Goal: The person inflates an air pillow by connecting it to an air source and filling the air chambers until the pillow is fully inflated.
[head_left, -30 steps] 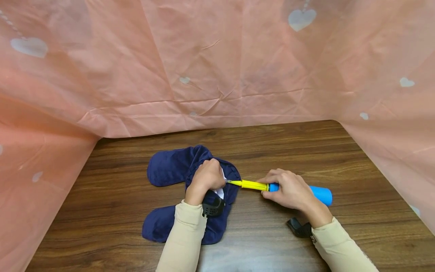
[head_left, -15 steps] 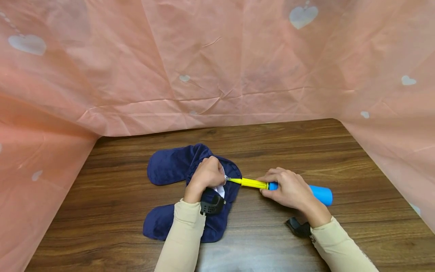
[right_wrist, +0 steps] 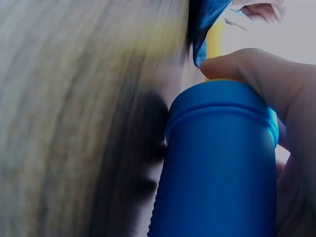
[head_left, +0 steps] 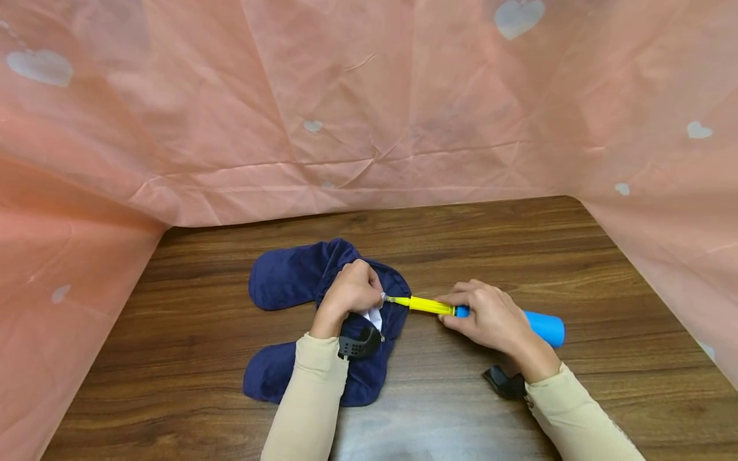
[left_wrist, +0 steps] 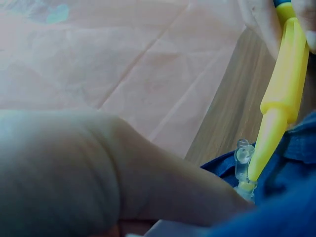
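Two hands are shown, each with fingers bent: the left hand (head_left: 353, 289) pinches at a small clear valve (left_wrist: 241, 168), and the right hand (head_left: 490, 318) is curled round a pump. Largest is one pink sheet (head_left: 357, 83) printed with pale hearts, standing behind and on both sides of one brown wood-grain worktop (head_left: 450, 410). One navy cushion (head_left: 288, 276), two-armed, lies on the worktop under the left hand, its arms pointing left. Two beige sleeves (head_left: 305, 410) cover the forearms. One pump (head_left: 544, 328), blue-barrelled with a yellow front, spans the space between the hands; its barrel projects beyond the right hand, and its tapered yellow tip meets the valve beside the left thumb. Two black wrist mounts (head_left: 360, 344) are worn, one per wrist. White fabric (head_left: 375, 318) shows beside the left hand. Smallest is the single valve, at the left fingertips.
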Demonstrator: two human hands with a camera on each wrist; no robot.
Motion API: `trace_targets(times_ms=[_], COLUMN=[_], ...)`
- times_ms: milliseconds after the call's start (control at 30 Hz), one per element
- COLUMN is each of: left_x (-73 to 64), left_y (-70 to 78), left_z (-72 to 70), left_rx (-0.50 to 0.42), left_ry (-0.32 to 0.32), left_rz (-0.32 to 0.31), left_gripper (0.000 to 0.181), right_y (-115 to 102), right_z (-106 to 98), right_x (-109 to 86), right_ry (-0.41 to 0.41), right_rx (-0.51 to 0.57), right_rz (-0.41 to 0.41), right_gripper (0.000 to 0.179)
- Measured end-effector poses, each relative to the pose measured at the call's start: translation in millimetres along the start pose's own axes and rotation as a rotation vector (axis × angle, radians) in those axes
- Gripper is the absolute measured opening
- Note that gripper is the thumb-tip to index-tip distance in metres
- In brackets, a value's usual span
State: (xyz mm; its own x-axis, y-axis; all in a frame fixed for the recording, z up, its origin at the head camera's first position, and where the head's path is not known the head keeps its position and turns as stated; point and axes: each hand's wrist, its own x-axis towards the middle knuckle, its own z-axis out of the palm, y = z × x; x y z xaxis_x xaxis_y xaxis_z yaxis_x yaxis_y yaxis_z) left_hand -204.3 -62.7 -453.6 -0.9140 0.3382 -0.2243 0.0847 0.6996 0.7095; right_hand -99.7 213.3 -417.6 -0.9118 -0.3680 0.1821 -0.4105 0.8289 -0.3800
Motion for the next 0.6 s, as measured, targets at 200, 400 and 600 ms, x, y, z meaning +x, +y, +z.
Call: trace_targets(times_ms=[200, 400, 600], left_x=[-4.6, -31.9, -48.8], left_y=[2.2, 29.4, 45.7], left_z=[-3.4, -16.5, -23.2], left_rx=[-0.055, -0.146, -0.224], left_ry=[-0.003, 0.002, 0.002], left_rz=[-0.055, -0.055, -0.043], left_gripper=[0.022, 0.018, 0.019], right_y=[-2, -4, -4], right_z=[2, 2, 1], right_x=[0.1, -2.1, -3.1], right_ry=[0.016, 0.011, 0.02], right_rx=[0.024, 0.029, 0.026], right_rz=[-0.02, -0.016, -0.041], right_gripper=[0.03, 0.031, 0.03])
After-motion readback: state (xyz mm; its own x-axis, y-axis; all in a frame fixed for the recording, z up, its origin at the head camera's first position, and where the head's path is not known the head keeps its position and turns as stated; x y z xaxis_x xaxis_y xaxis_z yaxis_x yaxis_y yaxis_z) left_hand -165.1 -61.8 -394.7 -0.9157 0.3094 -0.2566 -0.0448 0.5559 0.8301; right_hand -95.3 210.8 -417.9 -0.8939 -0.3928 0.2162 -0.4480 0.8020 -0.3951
